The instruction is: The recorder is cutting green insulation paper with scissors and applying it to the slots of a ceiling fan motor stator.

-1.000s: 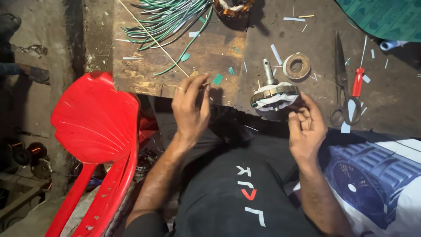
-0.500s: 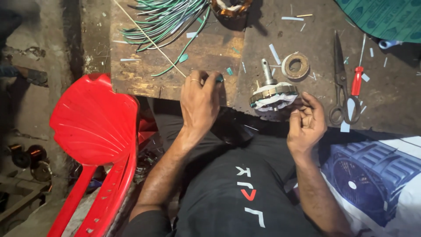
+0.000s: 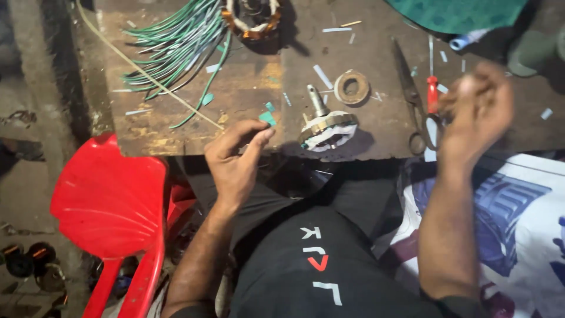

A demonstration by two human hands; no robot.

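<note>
A small motor stator (image 3: 327,128) with a metal shaft and white windings sits at the near edge of the worn wooden table (image 3: 247,88). My left hand (image 3: 235,162) rests at the table edge to the stator's left. Its thumb and forefinger are pinched together just below a small teal slip (image 3: 268,118), and nothing shows between them. My right hand (image 3: 477,109) is raised and blurred above the scissors (image 3: 412,100) and the red-handled screwdriver (image 3: 432,94). Its fingers are curled, and I cannot see whether they hold anything.
A bundle of green wires (image 3: 176,41) and a copper-wound coil (image 3: 253,15) lie at the back of the table. A metal ring (image 3: 352,87) sits behind the stator, with paper slips scattered about. A red plastic chair (image 3: 112,206) stands at my left, and a printed sheet (image 3: 518,224) lies at my right.
My right hand has left the stator and swung up and to the right over the scissors. My left hand has drawn back to the table edge with its fingers pinched.
</note>
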